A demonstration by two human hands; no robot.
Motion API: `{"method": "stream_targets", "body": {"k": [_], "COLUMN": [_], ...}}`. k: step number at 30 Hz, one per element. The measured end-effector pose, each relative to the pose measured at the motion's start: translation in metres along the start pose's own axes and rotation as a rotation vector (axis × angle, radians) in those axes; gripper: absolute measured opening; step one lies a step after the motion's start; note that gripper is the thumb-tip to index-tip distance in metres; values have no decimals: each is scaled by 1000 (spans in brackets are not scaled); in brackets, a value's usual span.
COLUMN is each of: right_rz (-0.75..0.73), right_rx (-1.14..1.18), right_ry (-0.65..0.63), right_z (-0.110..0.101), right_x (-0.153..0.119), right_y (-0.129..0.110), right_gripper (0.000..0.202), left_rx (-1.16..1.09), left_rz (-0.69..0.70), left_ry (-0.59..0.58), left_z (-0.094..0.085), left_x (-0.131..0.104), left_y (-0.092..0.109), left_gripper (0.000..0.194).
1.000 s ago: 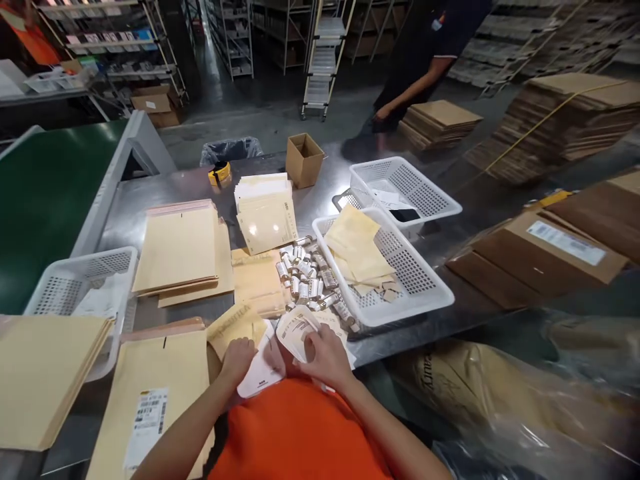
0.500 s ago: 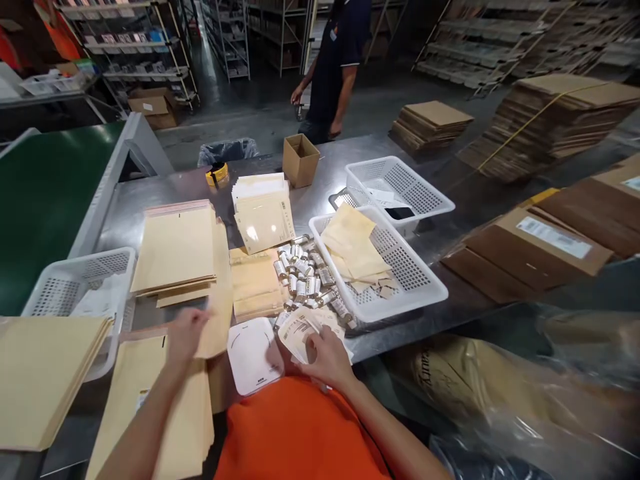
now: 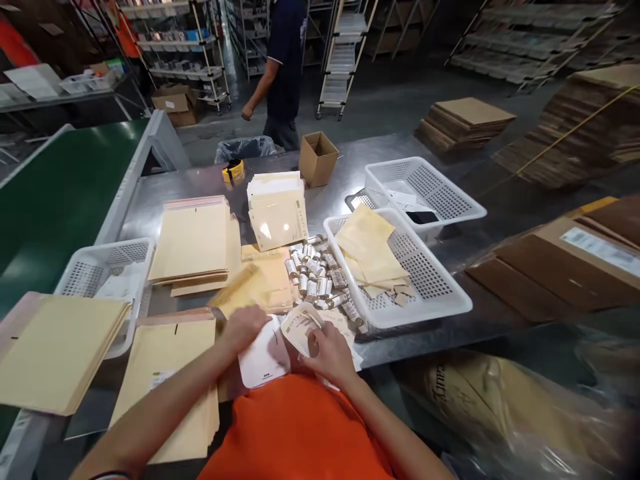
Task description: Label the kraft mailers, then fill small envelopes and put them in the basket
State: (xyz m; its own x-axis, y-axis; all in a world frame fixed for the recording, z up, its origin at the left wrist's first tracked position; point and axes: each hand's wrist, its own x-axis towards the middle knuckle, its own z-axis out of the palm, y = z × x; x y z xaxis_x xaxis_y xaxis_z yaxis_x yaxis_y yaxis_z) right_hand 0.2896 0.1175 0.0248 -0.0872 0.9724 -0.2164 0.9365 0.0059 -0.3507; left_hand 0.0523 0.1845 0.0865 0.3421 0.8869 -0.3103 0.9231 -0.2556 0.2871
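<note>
Holds a few curled, printed papers (image 3: 301, 327) in the right hand (image 3: 316, 347), with thumb and fingers closed on the near edge and vials (image 3: 317, 277) heaped just beyond. Should handle as light, thin and bendy, easy to crease, so best pinched by an edge. Curls the left hand (image 3: 260, 320) nearly into a fist, with a blurred yellow sheet (image 3: 243, 288) just beyond the fingers and a white card (image 3: 264, 357) just below; cannot tell whether gripping either.

Here, white glare dots these glossy cream rectangular sheets (image 3: 277, 215), a thin yellow sheet (image 3: 247, 288) blurs, and the smooth grey floor (image 3: 390, 100) lies dim.
</note>
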Motion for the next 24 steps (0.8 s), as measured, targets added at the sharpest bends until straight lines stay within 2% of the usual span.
{"method": "stream_targets", "body": {"k": [2, 4, 5, 7, 10, 15, 18, 24], "right_rz": [6, 23, 35, 57, 65, -3, -67, -174], "right_rx": [-20, -31, -33, -34, -39, -49, -65, -101], "right_ry": [0, -10, -17, -42, -77, -82, -132, -263], "right_z": [-1, -2, -2, -3, -1, 4, 2, -4], "right_x": [-2, -5, -7, -11, -16, -11, -5, -1], "right_y": [2, 6, 8, 12, 15, 11, 2, -12], "right_gripper": [41, 43, 44, 48, 49, 46, 45, 29], "left_rx": [0, 7, 12, 14, 3, -38, -97, -227], "left_rz": [-42, -76, -92, -121, -160, -220, -228, -270], "left_ry": [-80, -146, -176, -217, -235, -198, -170, -183], "left_z": [58, 101, 117, 134, 140, 130, 130, 149], "left_x": [7, 3, -1, -8, -8, 6, 9, -8], "left_y": [18, 28, 30, 28, 13, -14, -10, 12], "left_gripper": [24, 25, 27, 29, 29, 39, 35, 24]}}
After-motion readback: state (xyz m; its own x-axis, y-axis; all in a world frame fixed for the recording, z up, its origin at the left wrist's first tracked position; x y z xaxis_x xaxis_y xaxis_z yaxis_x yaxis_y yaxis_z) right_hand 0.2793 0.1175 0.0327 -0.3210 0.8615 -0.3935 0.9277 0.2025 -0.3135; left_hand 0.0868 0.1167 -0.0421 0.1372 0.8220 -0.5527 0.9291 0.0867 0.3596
